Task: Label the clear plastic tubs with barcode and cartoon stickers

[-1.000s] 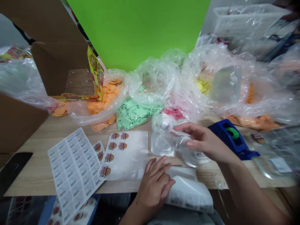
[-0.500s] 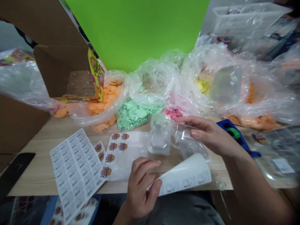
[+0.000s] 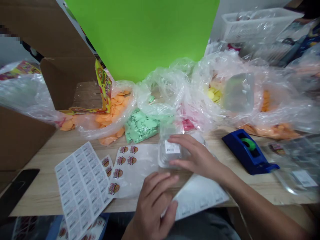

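My left hand (image 3: pixel 157 203) pinches the near-left edge of a white label sheet (image 3: pixel 202 196), its thumb on top; the sheet hangs partly over the table edge. My right hand (image 3: pixel 196 155) reaches over a clear plastic box (image 3: pixel 163 159), with its fingers stretched out and apart. A small white printed label (image 3: pixel 172 147) lies on that box, just under the right fingertips. More clear plastic packaging shows partly behind the right hand. Left of the box lies a backing sheet (image 3: pixel 136 173) with several burger stickers, and beside it another sheet of printed labels (image 3: pixel 82 186).
Along the back sit plastic bags of orange pieces (image 3: pixel 116 106), green pieces (image 3: pixel 141 125) and yellow pieces (image 3: pixel 214 94). A blue tape dispenser (image 3: pixel 246 150) stands at right, near clear packs (image 3: pixel 300 166). An open cardboard box (image 3: pixel 71 71) and a black phone-like object (image 3: pixel 18 190) are at left.
My right hand has moved left and down over the clear box. A white label now shows on the box. My left hand still pinches the label sheet.
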A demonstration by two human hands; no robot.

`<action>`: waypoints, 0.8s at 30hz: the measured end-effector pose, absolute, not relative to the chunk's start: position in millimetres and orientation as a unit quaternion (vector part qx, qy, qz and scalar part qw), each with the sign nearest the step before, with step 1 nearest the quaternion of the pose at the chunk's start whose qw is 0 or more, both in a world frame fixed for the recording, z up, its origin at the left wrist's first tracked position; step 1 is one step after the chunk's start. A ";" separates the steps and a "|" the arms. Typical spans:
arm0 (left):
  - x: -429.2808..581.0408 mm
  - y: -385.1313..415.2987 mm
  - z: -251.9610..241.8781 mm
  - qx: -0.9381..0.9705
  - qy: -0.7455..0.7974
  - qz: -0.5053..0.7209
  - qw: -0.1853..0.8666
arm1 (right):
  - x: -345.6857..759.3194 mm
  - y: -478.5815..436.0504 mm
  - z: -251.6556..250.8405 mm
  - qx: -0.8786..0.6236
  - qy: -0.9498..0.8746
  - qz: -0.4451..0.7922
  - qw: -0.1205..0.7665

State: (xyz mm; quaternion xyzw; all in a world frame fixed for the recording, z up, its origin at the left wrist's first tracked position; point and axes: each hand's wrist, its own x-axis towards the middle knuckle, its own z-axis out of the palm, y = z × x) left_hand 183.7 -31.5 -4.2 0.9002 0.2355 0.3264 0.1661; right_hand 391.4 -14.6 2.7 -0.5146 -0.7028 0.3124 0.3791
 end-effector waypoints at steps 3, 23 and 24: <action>191.2 -15.1 -16.1 0.897 0.274 0.273 0.212 | 392.4 2.0 -20.3 -0.544 -0.667 0.368 0.353; 208.5 9.1 -9.8 0.923 0.256 0.097 0.272 | 470.9 9.8 55.7 -0.430 -0.549 0.506 0.508; 206.5 5.4 -9.2 0.921 0.255 0.087 0.280 | 483.3 -0.9 59.6 -0.437 -0.572 0.487 0.495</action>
